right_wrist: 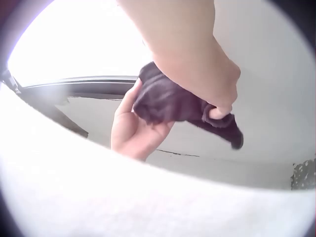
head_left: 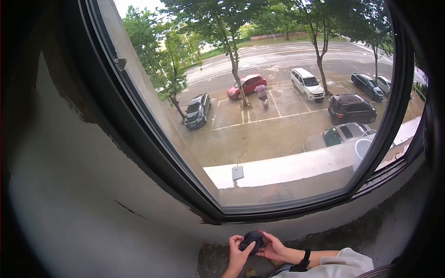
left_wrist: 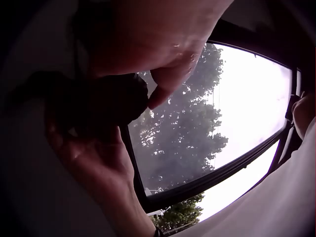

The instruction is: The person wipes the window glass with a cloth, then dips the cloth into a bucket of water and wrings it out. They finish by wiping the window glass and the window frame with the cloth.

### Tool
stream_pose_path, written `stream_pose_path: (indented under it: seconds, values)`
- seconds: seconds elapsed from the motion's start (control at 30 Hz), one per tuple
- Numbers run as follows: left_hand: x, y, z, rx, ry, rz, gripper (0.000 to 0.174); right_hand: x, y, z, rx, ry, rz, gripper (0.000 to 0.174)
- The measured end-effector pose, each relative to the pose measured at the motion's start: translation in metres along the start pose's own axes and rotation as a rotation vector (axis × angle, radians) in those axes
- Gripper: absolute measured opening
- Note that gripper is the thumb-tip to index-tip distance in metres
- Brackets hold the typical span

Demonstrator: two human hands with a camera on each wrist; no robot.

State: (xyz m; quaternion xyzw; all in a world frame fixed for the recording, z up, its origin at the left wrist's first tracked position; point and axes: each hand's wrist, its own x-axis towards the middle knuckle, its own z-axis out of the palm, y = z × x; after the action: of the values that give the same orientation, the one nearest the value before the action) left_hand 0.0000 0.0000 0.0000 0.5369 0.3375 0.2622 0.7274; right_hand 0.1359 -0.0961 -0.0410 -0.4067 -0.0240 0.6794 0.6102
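Both hands hold a bundle of dark, soft cloth (head_left: 251, 243) low in front of the window. From one side, my left hand (head_left: 238, 254) grips it with the thumb laid across the cloth. My right hand (head_left: 274, 249) holds the opposite side, its fingers around the edge. In the right wrist view, the purplish-black cloth (right_wrist: 165, 101) is folded and a narrow rounded end sticks out. There a finger of my right hand (right_wrist: 215, 91) hooks into a fold. The left wrist view is dark; the cloth (left_wrist: 111, 98) sits between the two hands as a near-black shape.
A large dark window frame (head_left: 139, 141) stands ahead, set in a pale wall (head_left: 92, 185) with a crack. Outside are a ledge (head_left: 278, 162) with a small grey box (head_left: 238, 173) and a white bucket (head_left: 361, 150), then parked cars and trees. Below, dark speckled floor (head_left: 333, 229) shows.
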Motion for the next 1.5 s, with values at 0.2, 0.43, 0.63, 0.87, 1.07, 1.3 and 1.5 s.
stream_pose_path:
  seconds: [0.2, 0.43, 0.63, 0.87, 1.07, 1.3, 1.5]
  values:
    - [0.009, 0.037, -0.026, 0.408, -0.56, 0.226, 0.039, 0.029, 0.045, 0.009, 1.104, -0.505, -0.051, 0.058]
    - [0.002, 0.188, -0.065, 0.775, -0.8, 0.924, 0.035, -0.061, -0.029, 0.106, 0.786, -0.129, -0.644, 0.072]
    - [0.021, 0.304, -0.082, 0.884, -0.219, 1.368, 0.043, -0.193, -0.172, 0.094, 0.133, -0.185, -1.646, 0.025]
    - [0.116, 0.305, -0.037, 1.382, 0.569, 1.651, 0.081, -0.281, -0.457, 0.127, -0.104, 1.315, -2.27, 0.07]
    - [0.136, 0.293, -0.032, 1.436, 0.701, 1.626, 0.073, -0.272, -0.493, 0.326, -0.807, 1.682, -2.55, 0.079]
    - [0.131, 0.293, -0.035, 1.411, 0.678, 1.648, 0.063, -0.191, -0.397, 0.395, -1.822, 0.939, -2.681, 0.081]
    - [0.125, 0.298, -0.035, 1.39, 0.692, 1.629, 0.064, -0.197, -0.348, 0.25, -2.6, 0.371, -2.094, 0.083]
